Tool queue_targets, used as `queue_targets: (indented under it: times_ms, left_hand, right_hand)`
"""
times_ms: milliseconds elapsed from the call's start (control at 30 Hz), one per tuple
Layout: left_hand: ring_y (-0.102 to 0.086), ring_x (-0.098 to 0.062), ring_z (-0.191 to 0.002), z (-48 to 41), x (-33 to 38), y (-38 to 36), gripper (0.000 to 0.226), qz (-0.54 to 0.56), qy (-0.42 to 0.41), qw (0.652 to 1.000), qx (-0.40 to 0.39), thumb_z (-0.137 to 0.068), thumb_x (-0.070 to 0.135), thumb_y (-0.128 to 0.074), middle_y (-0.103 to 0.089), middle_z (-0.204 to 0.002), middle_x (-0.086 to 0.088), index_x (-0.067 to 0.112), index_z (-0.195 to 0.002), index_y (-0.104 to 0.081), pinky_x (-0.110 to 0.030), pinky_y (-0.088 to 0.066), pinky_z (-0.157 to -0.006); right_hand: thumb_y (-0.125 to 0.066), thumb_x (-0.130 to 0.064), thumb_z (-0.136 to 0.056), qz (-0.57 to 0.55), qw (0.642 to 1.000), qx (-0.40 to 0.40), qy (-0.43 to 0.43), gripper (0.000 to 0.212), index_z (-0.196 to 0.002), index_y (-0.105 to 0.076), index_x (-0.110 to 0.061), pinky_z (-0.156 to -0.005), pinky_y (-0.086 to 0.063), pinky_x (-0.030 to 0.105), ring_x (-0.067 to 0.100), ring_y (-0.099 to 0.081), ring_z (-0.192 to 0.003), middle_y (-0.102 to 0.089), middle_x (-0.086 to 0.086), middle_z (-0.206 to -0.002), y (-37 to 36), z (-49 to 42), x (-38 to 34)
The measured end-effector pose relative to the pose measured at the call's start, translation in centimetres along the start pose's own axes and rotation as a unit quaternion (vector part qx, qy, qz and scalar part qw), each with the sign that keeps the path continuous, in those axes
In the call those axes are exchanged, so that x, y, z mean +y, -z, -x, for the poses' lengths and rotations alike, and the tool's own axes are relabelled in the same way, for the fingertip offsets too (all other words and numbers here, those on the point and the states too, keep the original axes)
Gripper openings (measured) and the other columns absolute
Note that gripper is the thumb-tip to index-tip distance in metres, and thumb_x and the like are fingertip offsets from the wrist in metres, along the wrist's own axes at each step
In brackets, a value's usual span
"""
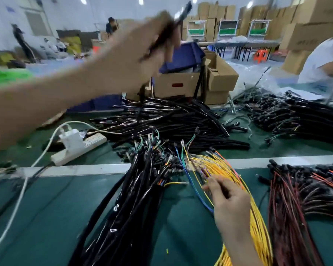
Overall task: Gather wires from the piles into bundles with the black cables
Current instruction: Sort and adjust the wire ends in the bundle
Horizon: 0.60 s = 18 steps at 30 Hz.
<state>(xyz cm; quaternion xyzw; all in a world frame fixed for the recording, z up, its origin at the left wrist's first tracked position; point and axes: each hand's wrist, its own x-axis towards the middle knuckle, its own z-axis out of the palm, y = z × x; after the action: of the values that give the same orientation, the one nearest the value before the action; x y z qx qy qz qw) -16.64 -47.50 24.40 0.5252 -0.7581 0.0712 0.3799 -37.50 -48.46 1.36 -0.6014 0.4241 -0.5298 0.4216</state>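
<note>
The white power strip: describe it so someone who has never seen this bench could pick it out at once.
On the green worktable, find the pale rail crossing it side to side. Just beyond its left part, left of the heap of black cables, lies the white power strip. Unlike the wires around it, it is boxy, with a white charger plugged in.

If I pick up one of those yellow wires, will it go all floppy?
Probably floppy: the yellow wires lie in loose curves on the green table. Likely light, since each one is thin. They may snag, because a blue wire crosses them beside the right hand.
</note>
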Motion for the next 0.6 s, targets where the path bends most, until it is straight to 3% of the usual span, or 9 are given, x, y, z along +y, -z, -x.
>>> queue_targets:
  times_ms: [100,200,300,400,500,600]
  left_hand:
    - [-0.056,-0.012,-0.063,10.1,0.3,-2.2,0.027,-0.074,0.073,0.980,-0.170,-0.091,0.027,-0.037,-0.060,-0.072,0.003,0.035,-0.114,-0.047,-0.029,-0.046,-0.063]
    - [-0.057,-0.019,-0.076,16.7,0.0,-6.4,0.027,-0.096,0.144,0.945,-0.279,-0.097,0.043,-0.041,-0.066,-0.083,0.003,0.034,-0.120,-0.052,-0.033,-0.045,-0.073]
    - [-0.057,-0.024,-0.072,19.8,0.0,-8.9,0.021,0.003,0.179,0.959,-0.220,-0.098,0.039,-0.043,-0.063,-0.072,0.000,0.025,-0.100,-0.058,-0.037,-0.045,-0.068]
    - [-0.053,-0.012,-0.058,20.8,0.0,-10.0,0.019,0.091,0.233,0.963,-0.098,-0.097,0.021,-0.049,-0.057,-0.059,0.007,0.017,-0.081,-0.058,-0.030,-0.041,-0.061]
    - [-0.055,-0.002,-0.061,20.5,0.8,-10.0,0.013,0.128,0.257,0.957,0.034,-0.091,0.013,-0.060,-0.062,-0.066,0.014,0.024,-0.084,-0.059,-0.018,-0.041,-0.062]
    - [-0.059,-0.005,-0.068,20.7,1.7,-10.6,0.017,0.135,0.229,0.961,0.076,-0.083,0.015,-0.071,-0.066,-0.077,0.012,0.027,-0.090,-0.060,-0.015,-0.045,-0.066]
  right_hand:
    - [-0.062,-0.005,-0.089,0.018,0.996,-0.083,0.029,0.026,-0.069,-0.068,-0.019,-0.046,-0.031,0.008,-0.001,-0.046,-0.043,-0.059,-0.016,-0.050,-0.6,0.7,-1.2]
    - [-0.063,-0.002,-0.088,-0.015,0.990,-0.141,0.023,0.030,-0.074,-0.070,-0.028,-0.043,-0.028,0.008,0.000,-0.039,-0.040,-0.061,-0.008,-0.051,-1.4,1.6,-2.6]
    - [-0.063,-0.002,-0.087,-0.047,0.986,-0.162,0.010,0.031,-0.079,-0.071,-0.032,-0.043,-0.030,0.005,-0.003,-0.040,-0.039,-0.057,-0.008,-0.048,-2.0,2.5,-3.1]
    - [-0.063,-0.003,-0.087,-0.059,0.982,-0.178,-0.004,0.027,-0.080,-0.073,-0.026,-0.047,-0.032,0.005,-0.004,-0.043,-0.041,-0.057,-0.007,-0.048,-2.2,2.9,-3.0]
    - [-0.061,-0.003,-0.089,-0.051,0.976,-0.212,-0.001,0.019,-0.083,-0.074,-0.016,-0.051,-0.035,0.006,-0.004,-0.047,-0.046,-0.060,-0.005,-0.053,-2.7,3.2,-2.8]
    - [-0.059,-0.001,-0.090,-0.059,0.969,-0.240,0.001,0.015,-0.087,-0.073,-0.005,-0.050,-0.035,0.006,-0.004,-0.047,-0.046,-0.061,-0.004,-0.055,-3.1,3.6,-2.6]
